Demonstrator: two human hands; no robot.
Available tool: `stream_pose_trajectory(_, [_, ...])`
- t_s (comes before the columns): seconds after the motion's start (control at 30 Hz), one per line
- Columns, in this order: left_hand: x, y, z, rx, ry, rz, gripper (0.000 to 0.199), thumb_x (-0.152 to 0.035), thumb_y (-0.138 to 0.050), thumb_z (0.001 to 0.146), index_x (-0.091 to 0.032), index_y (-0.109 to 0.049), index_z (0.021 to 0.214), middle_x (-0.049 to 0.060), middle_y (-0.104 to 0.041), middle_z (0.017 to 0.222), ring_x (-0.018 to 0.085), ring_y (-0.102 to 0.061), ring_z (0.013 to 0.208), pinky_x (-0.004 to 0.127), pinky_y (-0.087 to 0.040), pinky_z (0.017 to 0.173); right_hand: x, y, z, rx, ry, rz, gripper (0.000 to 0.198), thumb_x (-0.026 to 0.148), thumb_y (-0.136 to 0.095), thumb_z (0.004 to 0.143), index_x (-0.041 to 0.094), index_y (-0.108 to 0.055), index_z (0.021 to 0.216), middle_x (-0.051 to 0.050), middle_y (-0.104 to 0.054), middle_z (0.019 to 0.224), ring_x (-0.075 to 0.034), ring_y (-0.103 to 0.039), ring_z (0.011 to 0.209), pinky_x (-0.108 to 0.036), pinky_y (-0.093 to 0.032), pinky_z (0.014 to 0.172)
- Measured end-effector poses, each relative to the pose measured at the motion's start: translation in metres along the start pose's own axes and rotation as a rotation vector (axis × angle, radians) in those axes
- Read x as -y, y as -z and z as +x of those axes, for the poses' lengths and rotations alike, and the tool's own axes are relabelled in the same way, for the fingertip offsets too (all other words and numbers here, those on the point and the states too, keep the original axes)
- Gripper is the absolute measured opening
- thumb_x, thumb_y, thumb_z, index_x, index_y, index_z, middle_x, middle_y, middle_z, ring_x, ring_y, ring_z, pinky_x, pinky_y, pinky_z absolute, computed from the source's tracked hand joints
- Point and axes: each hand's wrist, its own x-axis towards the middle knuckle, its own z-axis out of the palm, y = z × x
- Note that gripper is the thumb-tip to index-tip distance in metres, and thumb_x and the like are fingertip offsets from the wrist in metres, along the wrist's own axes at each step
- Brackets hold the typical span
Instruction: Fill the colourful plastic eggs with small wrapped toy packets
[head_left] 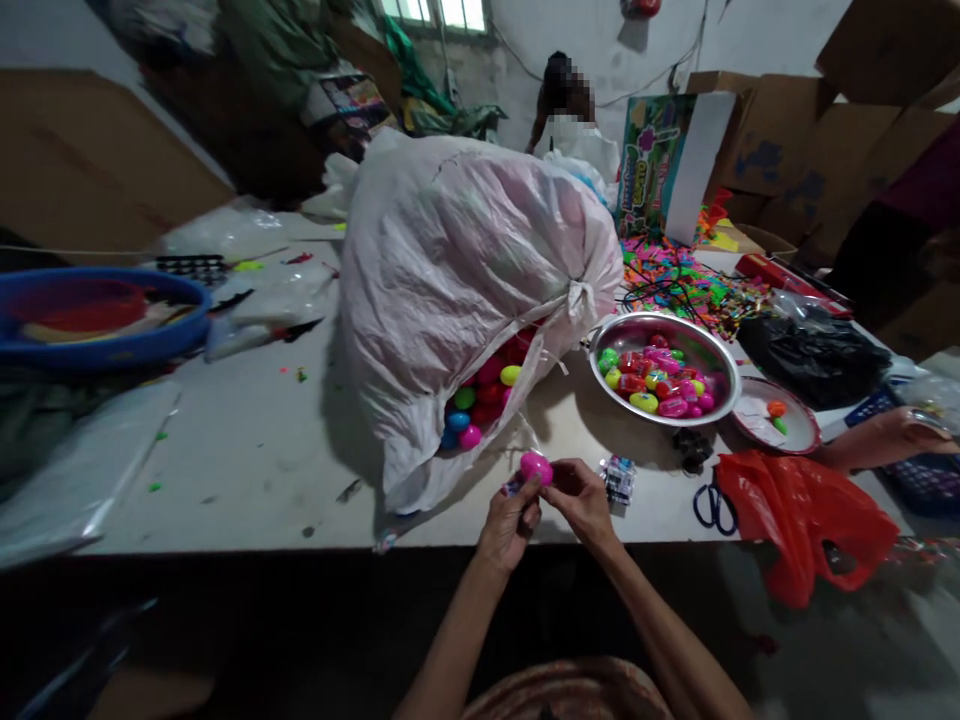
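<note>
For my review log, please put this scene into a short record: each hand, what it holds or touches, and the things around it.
Left hand: holds a pink egg
Right hand: fingertips at the egg's lower edge; grip unclear
Beyond the hands: white sack, coloured eggs showing through its opening
Right of the sack: metal bowl containing colourful eggs
Beside the right hand: small packet
Farther right: scissors, red plastic bag
Far left: blue basin
</note>
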Motion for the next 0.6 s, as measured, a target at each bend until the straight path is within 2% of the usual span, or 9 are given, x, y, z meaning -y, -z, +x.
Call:
stream_pose_trajectory(0.07, [0.001, -0.001, -0.002, 0.012, 0.01, 0.012, 0.036, -0.024, -0.08, 0.055, -0.015, -0.05, 0.072, -0.011, -0.042, 0.048, 0.0, -0.031, 0.032, 0.014, -0.021, 0.033, 0.005, 0.003, -0.003, 0.015, 0.158, -0.178, 0.025, 0.025, -0.069, 0.07, 0.019, -0.062, 0.093, -0.004, -0.064, 0.085, -0.016, -0.062, 0.077, -0.03, -0.051, 0.073])
stream_pose_trajectory(0.13, [0.002, 0.0, -0.003, 0.001, 0.015, 0.033, 0.035, -0.025, -0.08, 0.055, -0.015, -0.052, 0.073, -0.01, -0.042, 0.048, 0.0, -0.031, 0.032, 0.014, -0.02, 0.033, 0.009, 0.005, -0.004, -0.027, 0.257, -0.337, 0.031, 0.022, -0.064, 0.071, 0.021, -0.061, 0.101, -0.005, -0.06, 0.092, -0.014, -0.061, 0.073, -0.027, -0.051, 0.067])
stream_pose_trajectory(0.2, [0.001, 0.002, -0.003, 0.003, 0.027, 0.045, 0.034, -0.024, -0.08, 0.055, -0.014, -0.053, 0.072, -0.01, -0.042, 0.048, -0.001, -0.031, 0.033, 0.014, -0.02, 0.033, 0.01, 0.005, -0.003, -0.028, 0.295, -0.446, 0.048, 0.019, -0.064, 0.068, 0.024, -0.055, 0.115, -0.006, -0.055, 0.105, -0.01, -0.057, 0.062, -0.024, -0.048, 0.056])
stream_pose_trajectory(0.27, [0.0, 0.004, -0.003, 0.041, 0.062, 0.058, 0.032, -0.023, -0.08, 0.055, -0.014, -0.054, 0.071, -0.01, -0.041, 0.048, -0.001, -0.03, 0.033, 0.014, -0.021, 0.034, 0.011, 0.005, 0.0, 0.076, 0.295, -0.516, 0.062, 0.018, -0.064, 0.064, 0.026, -0.048, 0.124, -0.006, -0.053, 0.115, -0.006, -0.051, 0.053, -0.022, -0.045, 0.049])
stream_pose_trajectory(0.33, [-0.003, 0.005, -0.003, 0.096, 0.115, 0.075, 0.029, -0.022, -0.079, 0.056, -0.013, -0.055, 0.07, -0.01, -0.04, 0.047, -0.001, -0.03, 0.033, 0.014, -0.021, 0.034, 0.014, 0.006, 0.007, 0.198, 0.304, -0.579, 0.065, 0.017, -0.063, 0.063, 0.026, -0.048, 0.125, -0.005, -0.055, 0.114, -0.006, -0.049, 0.051, -0.022, -0.044, 0.049])
stream_pose_trajectory(0.4, [-0.007, 0.006, -0.002, 0.111, 0.137, 0.063, 0.028, -0.023, -0.077, 0.058, -0.013, -0.058, 0.075, -0.008, -0.043, 0.047, 0.001, -0.032, 0.033, 0.015, -0.023, 0.034, 0.024, 0.014, 0.019, 0.216, 0.336, -0.657, 0.062, 0.019, -0.062, 0.065, 0.024, -0.049, 0.125, -0.004, -0.06, 0.105, -0.01, -0.052, 0.055, -0.023, -0.045, 0.053])
stream_pose_trajectory(0.5, [-0.016, 0.014, -0.002, 0.014, 0.103, -0.018, 0.026, -0.024, -0.07, 0.064, -0.012, -0.058, 0.085, 0.003, -0.062, 0.063, 0.006, -0.047, 0.039, 0.019, -0.035, 0.039, 0.056, 0.045, 0.048, 0.016, 0.39, -0.901, 0.061, 0.025, -0.058, 0.071, 0.022, -0.044, 0.13, -0.007, -0.059, 0.105, -0.017, -0.058, 0.071, -0.029, -0.047, 0.064])
stream_pose_trajectory(0.6, [-0.025, 0.035, -0.006, -0.117, 0.025, -0.066, 0.019, -0.02, -0.062, 0.066, -0.012, -0.056, 0.082, 0.015, -0.069, 0.081, 0.013, -0.059, 0.051, 0.027, -0.047, 0.052, 0.094, 0.08, 0.083, -0.332, 0.322, -1.249, 0.065, 0.03, -0.056, 0.075, 0.019, -0.036, 0.136, -0.016, -0.049, 0.123, -0.027, -0.058, 0.086, -0.037, -0.046, 0.068])
